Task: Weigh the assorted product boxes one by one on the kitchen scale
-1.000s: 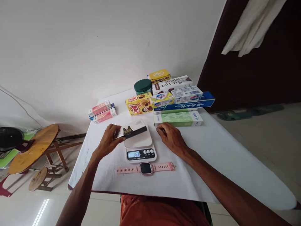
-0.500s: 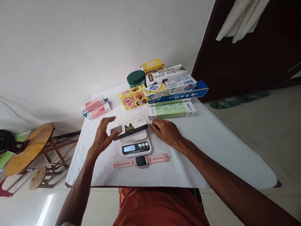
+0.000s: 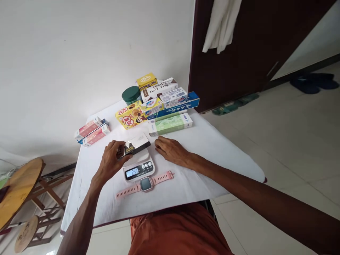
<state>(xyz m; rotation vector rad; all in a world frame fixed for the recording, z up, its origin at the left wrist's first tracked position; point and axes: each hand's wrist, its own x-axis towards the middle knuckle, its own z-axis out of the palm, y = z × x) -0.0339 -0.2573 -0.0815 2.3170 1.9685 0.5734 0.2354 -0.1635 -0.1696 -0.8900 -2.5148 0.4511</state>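
At the left end of a black-and-white bamboo charcoal box, my left hand has its thumb and fingers closed. The box lies over the pan of a small white kitchen scale, whose lit display seems to read 243. My right hand rests on the white cloth just right of the scale, fingers curled, and nothing shows in it. In front of the scale lies a pink smartwatch, its strap stretched out flat.
Pink-and-white boxes stand at the table's left. Towards the wall are a green-and-white box, a yellow snack box, a green-lidded jar and several other cartons. Wooden stools stand left of the table.
My left hand has closed on the charcoal box's left end. The scale's reading has dropped from about 363 to 243. My right hand stays beside the scale, and the view has swung right.
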